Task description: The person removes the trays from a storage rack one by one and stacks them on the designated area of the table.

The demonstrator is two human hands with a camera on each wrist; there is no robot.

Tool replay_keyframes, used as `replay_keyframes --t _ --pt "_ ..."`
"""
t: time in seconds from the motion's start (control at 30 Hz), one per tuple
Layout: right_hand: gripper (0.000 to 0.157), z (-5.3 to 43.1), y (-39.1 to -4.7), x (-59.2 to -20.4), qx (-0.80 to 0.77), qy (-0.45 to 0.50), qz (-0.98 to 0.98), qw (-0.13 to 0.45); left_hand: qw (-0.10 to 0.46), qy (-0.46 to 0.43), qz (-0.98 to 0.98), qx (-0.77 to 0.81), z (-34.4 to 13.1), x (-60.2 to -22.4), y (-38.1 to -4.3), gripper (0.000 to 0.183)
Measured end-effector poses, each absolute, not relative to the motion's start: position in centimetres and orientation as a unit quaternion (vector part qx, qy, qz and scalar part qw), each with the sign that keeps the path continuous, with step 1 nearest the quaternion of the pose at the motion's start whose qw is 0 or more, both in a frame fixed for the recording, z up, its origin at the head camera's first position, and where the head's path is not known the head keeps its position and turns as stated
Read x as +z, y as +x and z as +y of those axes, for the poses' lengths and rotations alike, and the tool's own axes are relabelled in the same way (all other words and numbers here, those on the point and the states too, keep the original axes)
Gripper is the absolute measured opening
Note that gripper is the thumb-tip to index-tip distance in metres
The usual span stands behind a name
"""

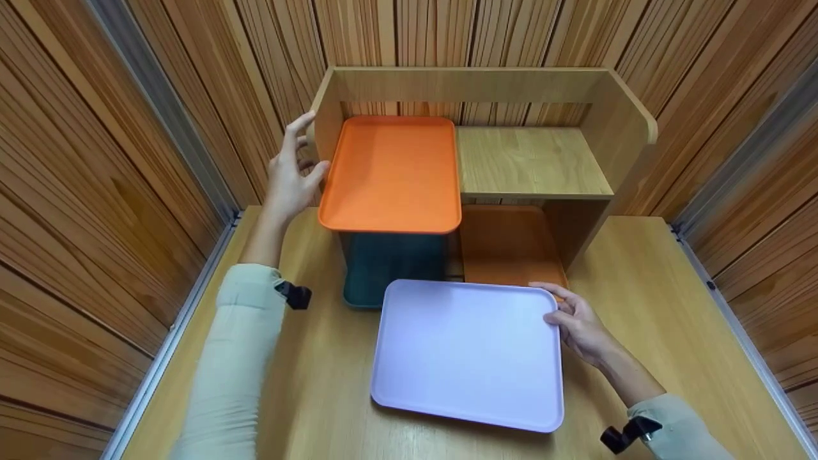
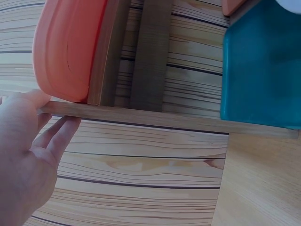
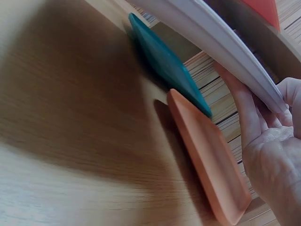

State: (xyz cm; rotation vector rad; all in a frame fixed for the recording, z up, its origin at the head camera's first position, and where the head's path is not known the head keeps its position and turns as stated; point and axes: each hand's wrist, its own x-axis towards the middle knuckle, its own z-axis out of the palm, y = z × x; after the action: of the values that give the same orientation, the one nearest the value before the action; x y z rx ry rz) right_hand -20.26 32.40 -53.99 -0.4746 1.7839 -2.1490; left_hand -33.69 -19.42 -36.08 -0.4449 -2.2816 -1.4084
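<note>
A lavender tray (image 1: 470, 354) is held up in front of the shelf, tilted, its wide face showing. My right hand (image 1: 581, 326) grips its right edge near the upper corner, thumb on the face and fingers underneath. My left hand (image 1: 294, 172) holds the left side panel (image 2: 141, 115) of the wooden shelf, thumb on the inner side and fingers outside. Beside that thumb, an orange tray (image 1: 393, 176) lies on the upper board, its front end jutting past the board's edge. Below, a teal tray (image 1: 390, 262) and a brown-orange tray (image 3: 211, 160) occupy the lower level.
The two-level wooden shelf (image 1: 537, 160) stands at the back of a light wood table (image 1: 313, 383). Bare board shows to the right of the orange tray. Wood-panelled walls (image 1: 83, 191) enclose the table, with metal rails along the left and right edges.
</note>
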Motion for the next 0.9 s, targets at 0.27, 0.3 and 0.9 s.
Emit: replay_keyframes --t 0.27,0.3,0.9 --pt "0.061 31.9 -19.9 -54.6 -0.712 -0.125 0.675 0.149 0.212 -0.165 -0.817 -0.510 -19.4 -36.0 -33.6 0.074" --pt "0.061 31.9 -19.8 -54.7 -0.710 -0.125 0.678 0.146 0.212 -0.165 -0.818 -0.509 -19.4 -36.0 -33.6 0.074" --pt "0.062 31.0 -19.5 -55.5 -0.650 -0.061 0.727 0.215 0.208 -0.159 -0.823 -0.505 -19.6 -36.1 -33.6 0.076"
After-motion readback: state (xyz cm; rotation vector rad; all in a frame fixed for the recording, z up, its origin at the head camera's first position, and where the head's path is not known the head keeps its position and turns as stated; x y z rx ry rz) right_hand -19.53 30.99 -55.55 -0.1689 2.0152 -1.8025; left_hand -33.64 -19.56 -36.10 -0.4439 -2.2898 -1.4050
